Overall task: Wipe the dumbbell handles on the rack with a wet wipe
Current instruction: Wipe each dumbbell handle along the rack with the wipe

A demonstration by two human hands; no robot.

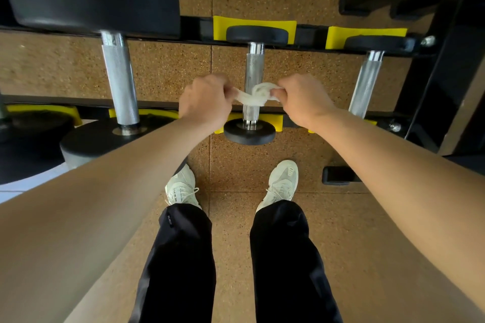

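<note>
Pinching one end of the wet wipe (256, 96) in the left hand (204, 101), the other in the right hand (301, 98), fingers curled. Looped round the middle dumbbell handle (254, 65) on the rack (441, 65), just above the near plate (249, 135).

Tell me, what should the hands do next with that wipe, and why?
Probably slide the wipe along the middle handle toward its far end. The left hand and right hand each pinch one end; it loops round the handle close to the near weight, leaving the rest uncovered.
</note>
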